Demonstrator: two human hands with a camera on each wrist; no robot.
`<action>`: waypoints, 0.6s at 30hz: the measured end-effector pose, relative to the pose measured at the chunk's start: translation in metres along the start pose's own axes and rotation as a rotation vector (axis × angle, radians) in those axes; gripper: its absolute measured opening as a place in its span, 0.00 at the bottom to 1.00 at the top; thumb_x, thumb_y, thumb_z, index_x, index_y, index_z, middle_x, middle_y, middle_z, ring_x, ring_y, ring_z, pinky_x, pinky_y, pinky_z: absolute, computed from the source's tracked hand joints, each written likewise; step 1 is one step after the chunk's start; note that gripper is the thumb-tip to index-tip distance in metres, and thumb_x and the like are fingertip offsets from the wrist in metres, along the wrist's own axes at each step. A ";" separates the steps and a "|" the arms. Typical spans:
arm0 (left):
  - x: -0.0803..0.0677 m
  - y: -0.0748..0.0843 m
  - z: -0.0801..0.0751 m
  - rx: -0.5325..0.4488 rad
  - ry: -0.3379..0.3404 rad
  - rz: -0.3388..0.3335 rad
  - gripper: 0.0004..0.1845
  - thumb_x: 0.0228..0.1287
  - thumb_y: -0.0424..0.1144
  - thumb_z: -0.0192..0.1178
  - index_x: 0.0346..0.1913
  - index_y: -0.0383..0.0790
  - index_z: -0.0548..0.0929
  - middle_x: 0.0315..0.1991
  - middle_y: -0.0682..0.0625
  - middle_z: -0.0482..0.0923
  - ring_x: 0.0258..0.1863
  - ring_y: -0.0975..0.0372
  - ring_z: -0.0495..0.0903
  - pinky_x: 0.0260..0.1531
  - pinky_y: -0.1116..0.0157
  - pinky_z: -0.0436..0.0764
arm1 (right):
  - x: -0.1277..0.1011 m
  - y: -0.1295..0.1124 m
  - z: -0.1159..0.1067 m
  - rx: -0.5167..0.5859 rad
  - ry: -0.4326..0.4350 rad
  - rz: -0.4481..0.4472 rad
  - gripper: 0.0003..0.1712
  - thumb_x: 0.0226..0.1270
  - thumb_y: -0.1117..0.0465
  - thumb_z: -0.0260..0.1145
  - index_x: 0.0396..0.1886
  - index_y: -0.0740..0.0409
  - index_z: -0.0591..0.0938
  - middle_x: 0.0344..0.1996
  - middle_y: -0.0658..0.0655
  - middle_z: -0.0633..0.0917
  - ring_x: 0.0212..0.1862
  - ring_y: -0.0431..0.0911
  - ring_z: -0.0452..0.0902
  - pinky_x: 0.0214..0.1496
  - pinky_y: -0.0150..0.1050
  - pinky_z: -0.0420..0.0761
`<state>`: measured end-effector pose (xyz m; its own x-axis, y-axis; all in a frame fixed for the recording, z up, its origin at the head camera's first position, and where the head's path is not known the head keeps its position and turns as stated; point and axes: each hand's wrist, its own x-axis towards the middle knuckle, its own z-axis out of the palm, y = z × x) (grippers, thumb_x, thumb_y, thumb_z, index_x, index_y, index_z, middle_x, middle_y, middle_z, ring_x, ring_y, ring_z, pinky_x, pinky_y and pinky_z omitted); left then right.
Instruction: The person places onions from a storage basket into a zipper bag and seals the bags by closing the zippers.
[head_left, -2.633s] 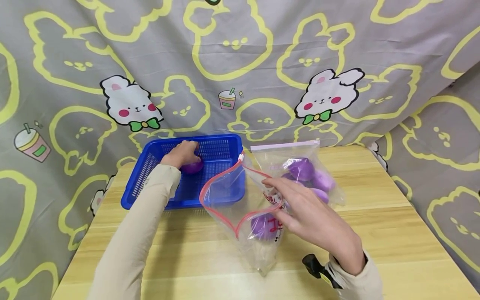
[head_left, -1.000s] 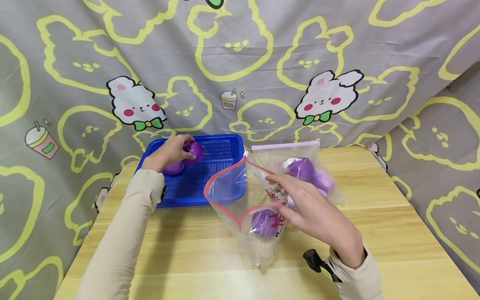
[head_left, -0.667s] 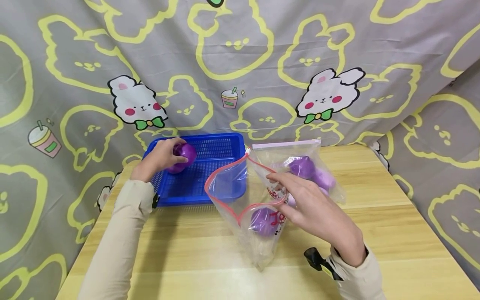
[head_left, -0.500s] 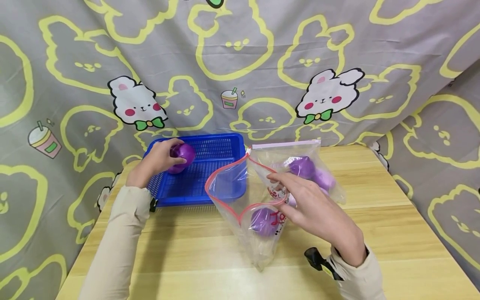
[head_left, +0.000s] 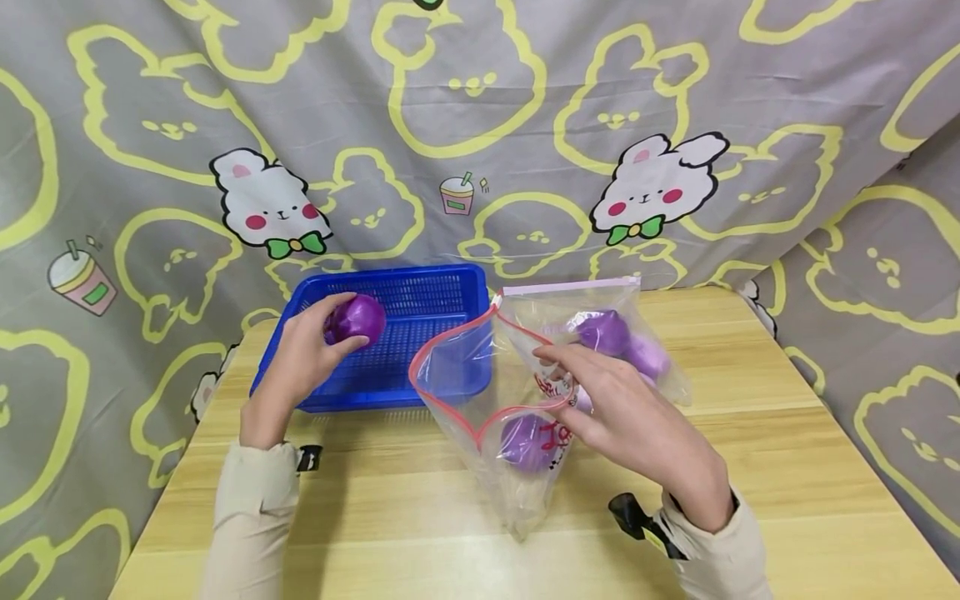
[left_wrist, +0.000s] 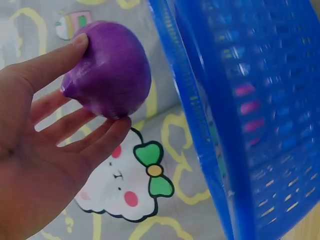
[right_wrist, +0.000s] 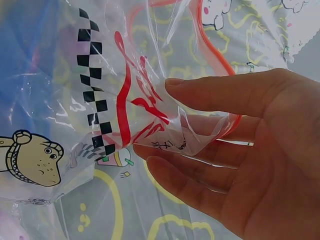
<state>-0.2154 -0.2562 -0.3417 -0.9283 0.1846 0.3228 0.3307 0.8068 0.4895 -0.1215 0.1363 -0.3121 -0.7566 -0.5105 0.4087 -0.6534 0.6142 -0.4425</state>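
Purple onion (head_left: 357, 318) is in my left hand (head_left: 296, 360), thumb on top and fingers curled under it, held up over the near-left part of the blue basket (head_left: 442, 287). In the left wrist view the purple onion (left_wrist: 109, 70) sits on my fingertips (left_wrist: 109, 131), clear of the blue basket (left_wrist: 235, 110) wall beside it.

My right hand (head_left: 622, 421) pinches the rim of the open zip bag (head_left: 480, 392) between thumb and fingers, holding its red-edged mouth spread wide toward the basket. The right wrist view shows the fingers (right_wrist: 225, 95) curled round a fold of the zip bag (right_wrist: 100, 125) plastic, which has red print, a black check strip and a cartoon figure. One purple onion in the bag (head_left: 523, 442) lies low in it, close under my hand.

Behind it stands a second bag (head_left: 600, 333) with a pale zip strip, touching the open one, holding a few more purple onions; exact count hard to tell through the plastic.

All on a wooden table (head_left: 787, 467). A grey bunny-print cloth (head_left: 525, 125) hangs behind and around.
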 end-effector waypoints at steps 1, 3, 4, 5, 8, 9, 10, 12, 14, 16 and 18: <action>-0.003 0.002 0.001 -0.006 0.019 0.007 0.33 0.56 0.33 0.74 0.65 0.34 0.73 0.61 0.34 0.75 0.57 0.40 0.77 0.52 0.41 0.78 | 0.000 0.000 0.000 -0.001 0.001 0.000 0.30 0.60 0.65 0.71 0.64 0.59 0.76 0.51 0.54 0.85 0.53 0.46 0.81 0.57 0.49 0.81; -0.008 0.007 0.002 -0.012 0.053 0.034 0.34 0.55 0.32 0.74 0.65 0.34 0.74 0.62 0.35 0.74 0.57 0.40 0.77 0.52 0.41 0.79 | 0.000 0.000 0.000 0.002 0.001 -0.002 0.30 0.61 0.65 0.71 0.64 0.60 0.75 0.51 0.54 0.85 0.53 0.47 0.81 0.56 0.49 0.81; -0.010 0.009 0.003 -0.013 0.065 0.045 0.34 0.55 0.32 0.74 0.65 0.34 0.74 0.62 0.35 0.74 0.58 0.41 0.76 0.52 0.41 0.79 | 0.000 0.000 0.000 0.001 0.002 -0.002 0.30 0.61 0.65 0.71 0.64 0.59 0.76 0.51 0.54 0.85 0.53 0.47 0.81 0.56 0.49 0.81; -0.011 0.011 0.003 -0.011 0.076 0.055 0.34 0.54 0.32 0.74 0.65 0.35 0.74 0.62 0.35 0.74 0.58 0.41 0.76 0.52 0.41 0.79 | 0.000 0.000 0.000 0.000 0.000 0.001 0.30 0.61 0.64 0.71 0.64 0.59 0.75 0.51 0.54 0.85 0.53 0.47 0.81 0.56 0.49 0.81; -0.015 0.017 0.002 -0.007 0.103 0.082 0.34 0.54 0.31 0.75 0.65 0.35 0.74 0.62 0.36 0.75 0.59 0.41 0.76 0.52 0.41 0.78 | 0.000 0.000 -0.001 -0.002 -0.007 0.012 0.31 0.61 0.65 0.71 0.65 0.59 0.75 0.51 0.54 0.85 0.53 0.47 0.81 0.56 0.49 0.81; -0.016 0.019 0.002 -0.007 0.109 0.084 0.34 0.54 0.32 0.75 0.65 0.36 0.74 0.63 0.36 0.75 0.59 0.41 0.75 0.52 0.40 0.78 | 0.000 0.000 -0.001 -0.003 -0.008 0.015 0.31 0.61 0.65 0.71 0.65 0.59 0.75 0.51 0.54 0.85 0.53 0.47 0.81 0.56 0.49 0.81; -0.017 0.021 0.002 -0.006 0.118 0.086 0.34 0.54 0.32 0.75 0.65 0.36 0.75 0.63 0.36 0.74 0.60 0.41 0.75 0.52 0.40 0.78 | 0.000 0.000 -0.001 -0.005 -0.009 0.017 0.31 0.60 0.66 0.71 0.65 0.59 0.75 0.51 0.54 0.85 0.53 0.47 0.80 0.57 0.49 0.80; -0.020 0.026 0.001 -0.008 0.134 0.087 0.34 0.54 0.33 0.75 0.65 0.37 0.74 0.64 0.37 0.74 0.61 0.40 0.74 0.53 0.39 0.77 | 0.000 0.001 -0.001 -0.007 -0.011 0.020 0.32 0.60 0.66 0.71 0.65 0.59 0.75 0.52 0.54 0.84 0.54 0.47 0.80 0.57 0.49 0.80; -0.023 0.031 0.001 -0.012 0.154 0.095 0.35 0.54 0.33 0.75 0.66 0.38 0.75 0.64 0.37 0.74 0.62 0.41 0.73 0.54 0.39 0.76 | 0.000 0.001 -0.001 -0.005 -0.011 0.019 0.31 0.60 0.66 0.71 0.65 0.59 0.75 0.52 0.54 0.84 0.54 0.47 0.80 0.57 0.50 0.80; -0.028 0.036 0.001 -0.018 0.179 0.104 0.35 0.54 0.34 0.75 0.66 0.38 0.75 0.65 0.37 0.74 0.62 0.41 0.73 0.54 0.39 0.76 | 0.000 0.001 0.000 -0.001 -0.012 0.017 0.31 0.61 0.65 0.71 0.65 0.60 0.75 0.52 0.54 0.84 0.54 0.48 0.80 0.57 0.50 0.80; -0.034 0.043 0.001 -0.028 0.198 0.109 0.35 0.53 0.34 0.76 0.66 0.39 0.75 0.65 0.38 0.73 0.63 0.42 0.74 0.55 0.39 0.76 | 0.000 0.001 0.000 0.001 -0.014 0.015 0.31 0.62 0.65 0.71 0.65 0.60 0.75 0.52 0.54 0.84 0.54 0.48 0.80 0.57 0.50 0.80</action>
<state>-0.1696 -0.2270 -0.3328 -0.8363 0.1536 0.5263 0.4341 0.7719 0.4645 -0.1220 0.1368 -0.3123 -0.7668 -0.5091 0.3910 -0.6418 0.6216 -0.4492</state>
